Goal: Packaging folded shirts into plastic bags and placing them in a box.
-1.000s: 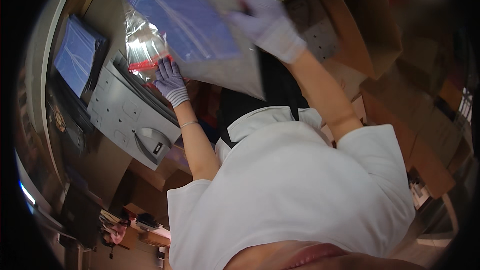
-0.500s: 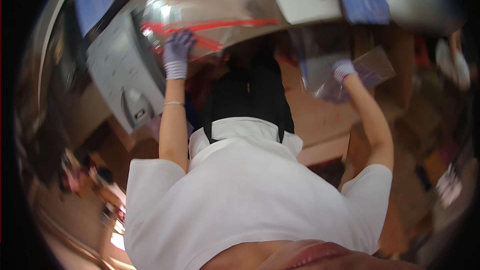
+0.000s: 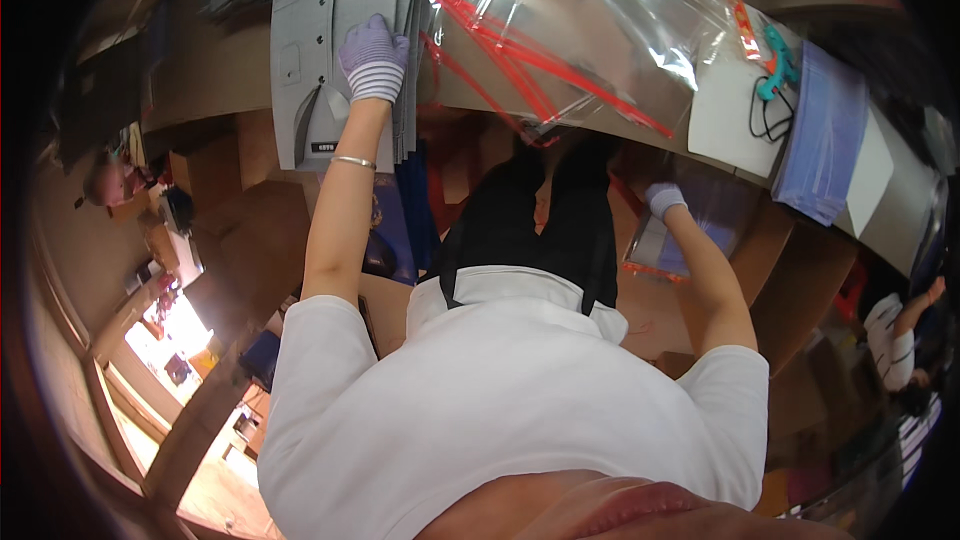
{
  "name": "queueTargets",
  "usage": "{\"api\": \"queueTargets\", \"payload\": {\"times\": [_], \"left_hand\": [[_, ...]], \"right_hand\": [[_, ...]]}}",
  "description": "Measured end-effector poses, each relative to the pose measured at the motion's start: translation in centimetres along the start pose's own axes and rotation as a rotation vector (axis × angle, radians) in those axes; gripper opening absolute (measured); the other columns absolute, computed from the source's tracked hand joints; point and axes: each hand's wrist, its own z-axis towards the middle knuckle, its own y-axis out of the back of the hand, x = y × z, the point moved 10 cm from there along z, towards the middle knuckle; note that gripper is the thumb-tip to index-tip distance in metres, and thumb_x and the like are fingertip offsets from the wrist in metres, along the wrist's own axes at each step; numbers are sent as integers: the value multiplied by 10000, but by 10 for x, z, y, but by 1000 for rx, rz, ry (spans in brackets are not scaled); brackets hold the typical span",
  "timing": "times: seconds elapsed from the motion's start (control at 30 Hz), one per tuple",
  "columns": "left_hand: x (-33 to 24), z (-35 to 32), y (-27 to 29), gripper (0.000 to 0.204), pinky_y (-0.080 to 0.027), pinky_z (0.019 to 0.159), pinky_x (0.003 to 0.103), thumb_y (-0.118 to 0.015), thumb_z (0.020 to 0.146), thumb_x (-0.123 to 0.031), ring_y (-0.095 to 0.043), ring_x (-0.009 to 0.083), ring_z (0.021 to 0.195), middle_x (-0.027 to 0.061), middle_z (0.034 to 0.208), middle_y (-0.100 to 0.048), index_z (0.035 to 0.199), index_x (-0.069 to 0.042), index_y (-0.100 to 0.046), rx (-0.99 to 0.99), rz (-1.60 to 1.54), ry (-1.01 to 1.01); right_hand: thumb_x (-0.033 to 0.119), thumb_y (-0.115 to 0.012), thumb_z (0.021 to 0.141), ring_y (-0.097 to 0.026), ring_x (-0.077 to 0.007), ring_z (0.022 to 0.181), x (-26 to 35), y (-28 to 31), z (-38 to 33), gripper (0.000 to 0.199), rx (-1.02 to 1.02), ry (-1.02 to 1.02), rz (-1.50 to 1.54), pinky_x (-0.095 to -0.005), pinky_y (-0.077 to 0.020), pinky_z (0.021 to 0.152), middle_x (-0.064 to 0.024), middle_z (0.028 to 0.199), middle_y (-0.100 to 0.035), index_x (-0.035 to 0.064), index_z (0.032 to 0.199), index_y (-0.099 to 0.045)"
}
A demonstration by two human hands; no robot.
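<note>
My left hand (image 3: 375,52), in a lavender knit glove with a striped cuff, lies on a stack of grey sheet-like pieces (image 3: 300,50) with dark dots and a curved cut-out shape. Its fingers stretch over the upper sheet, with the thumb apart to the right. Lower down, past the table's near edge, my right hand (image 3: 665,200) wears a matching glove and looks curled closed. It is against clear plastic packaging (image 3: 680,252) with an orange strip along its lower edge. What its fingers hold, if anything, is hidden.
Large clear plastic bags with red strips (image 3: 510,50) cover the table's middle. To their right are a white sheet (image 3: 735,105), a teal tool with a black cord (image 3: 776,62) and a blue-violet stack (image 3: 822,130). Brown cartons (image 3: 810,290) stand below. A person (image 3: 890,340) is at far right.
The view has swung, so the table appears shifted. My left hand has gone from the red-stripped plastic bag to the grey stack. My right hand stays low beside the clear packaging.
</note>
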Motion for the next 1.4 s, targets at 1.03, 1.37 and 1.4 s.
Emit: {"api": "queueTargets", "payload": {"times": [1.03, 1.37, 1.4], "left_hand": [[-266, -41, -43, 187, -460, 732, 393, -593, 720, -130, -547, 295, 845, 90, 891, -567, 903, -100, -567, 258, -601, -1104], [-267, -7, -55, 179, -478, 688, 336, -533, 792, -170, -598, 254, 734, 100, 788, -626, 909, -68, -624, 390, -981, -816], [-269, -5, -55, 179, -478, 688, 336, -533, 792, -170, -598, 254, 734, 100, 788, -626, 909, -68, -624, 394, -980, -818]], "right_hand": [[63, -568, 825, -519, -204, 949, 56, 146, -516, 311, -1487, -710, 1039, -311, -402, 882, -116, 1076, -552, -92, 1085, -499], [157, -600, 816, -452, -247, 1064, 104, 128, -460, 436, -1352, -730, 1272, -326, -314, 950, -141, 1199, -479, -80, 1154, -457], [163, -595, 820, -446, -257, 1072, 108, 145, -460, 430, -1307, -685, 1190, -332, -313, 948, -146, 1203, -476, -79, 1150, -462]]}}
